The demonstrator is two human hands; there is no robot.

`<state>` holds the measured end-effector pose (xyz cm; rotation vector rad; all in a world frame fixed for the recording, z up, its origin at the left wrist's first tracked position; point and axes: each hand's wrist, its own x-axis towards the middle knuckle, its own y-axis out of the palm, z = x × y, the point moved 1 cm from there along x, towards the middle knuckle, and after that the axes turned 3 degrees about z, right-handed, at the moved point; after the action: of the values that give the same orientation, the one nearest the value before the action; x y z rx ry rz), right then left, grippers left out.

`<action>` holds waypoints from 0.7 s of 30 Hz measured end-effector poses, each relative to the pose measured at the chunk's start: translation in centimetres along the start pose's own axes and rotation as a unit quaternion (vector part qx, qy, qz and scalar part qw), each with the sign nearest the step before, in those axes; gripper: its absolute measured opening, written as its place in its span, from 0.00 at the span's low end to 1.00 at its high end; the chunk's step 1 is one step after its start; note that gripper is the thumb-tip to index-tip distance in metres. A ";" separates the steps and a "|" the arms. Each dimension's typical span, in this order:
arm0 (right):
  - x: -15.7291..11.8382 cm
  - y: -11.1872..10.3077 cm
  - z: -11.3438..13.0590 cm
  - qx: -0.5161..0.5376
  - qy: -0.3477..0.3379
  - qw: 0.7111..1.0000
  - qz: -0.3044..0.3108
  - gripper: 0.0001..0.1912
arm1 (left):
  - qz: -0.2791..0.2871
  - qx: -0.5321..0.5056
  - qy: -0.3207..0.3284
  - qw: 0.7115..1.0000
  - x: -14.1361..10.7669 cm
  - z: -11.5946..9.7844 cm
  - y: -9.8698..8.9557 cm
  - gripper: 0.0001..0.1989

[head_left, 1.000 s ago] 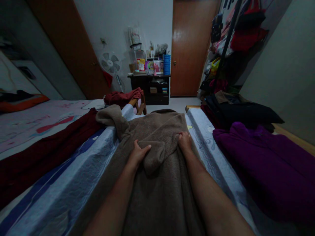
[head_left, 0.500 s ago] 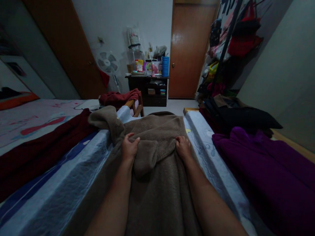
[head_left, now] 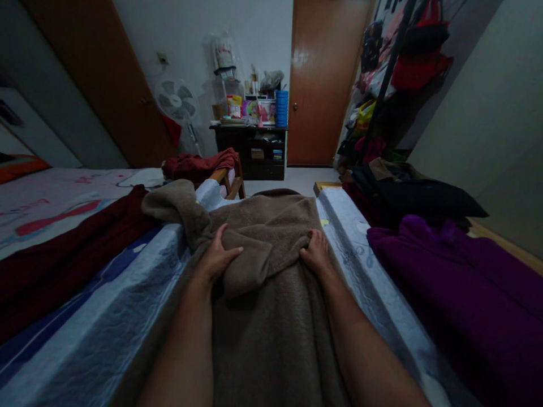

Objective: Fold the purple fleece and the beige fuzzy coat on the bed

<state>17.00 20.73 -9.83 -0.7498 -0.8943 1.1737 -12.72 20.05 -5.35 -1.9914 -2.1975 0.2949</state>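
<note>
A brown fleece coat (head_left: 271,316) lies spread along the bed in front of me, one sleeve (head_left: 246,271) folded across its middle and the other sleeve (head_left: 172,203) sticking out at the far left. My left hand (head_left: 218,259) rests on the base of the folded sleeve, thumb and fingers spread apart. On the opposite side, my right hand (head_left: 316,251) has its fingers curled over a ridge of the coat's fabric, gripping it. The undersides of both hands are hidden.
A purple garment (head_left: 458,294) lies on the right, with a stack of dark clothes (head_left: 416,192) behind it. Dark red trousers (head_left: 80,249) stretch along the left. Beyond the bed (head_left: 360,249) stand a wooden chair (head_left: 235,178), a fan (head_left: 176,102) and a black cabinet (head_left: 220,150).
My left hand has shifted slightly left and its thumb and fingers have spread wider. The folded sleeve lies a little flatter. My right hand stays on the coat, nearly in place.
</note>
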 end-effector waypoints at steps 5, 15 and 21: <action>-0.1 -0.2 0.1 0.002 0.010 1.000 -0.003 0.21 | -0.188 0.087 0.075 0.975 1.8 -0.6 0.1 0.31; 0.0 -0.1 -0.1 -0.001 -0.024 0.999 0.030 0.22 | 0.038 0.401 0.256 0.879 -2.3 -5.5 9.0 0.08; 0.0 -0.1 -0.4 -0.004 -0.064 0.996 0.055 0.34 | 0.167 0.412 0.255 0.859 -3.1 -2.4 12.8 0.14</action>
<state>17.45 20.69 -9.94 -0.7444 -0.9736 1.3286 0.48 18.28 -6.22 -1.6492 -1.1030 0.5544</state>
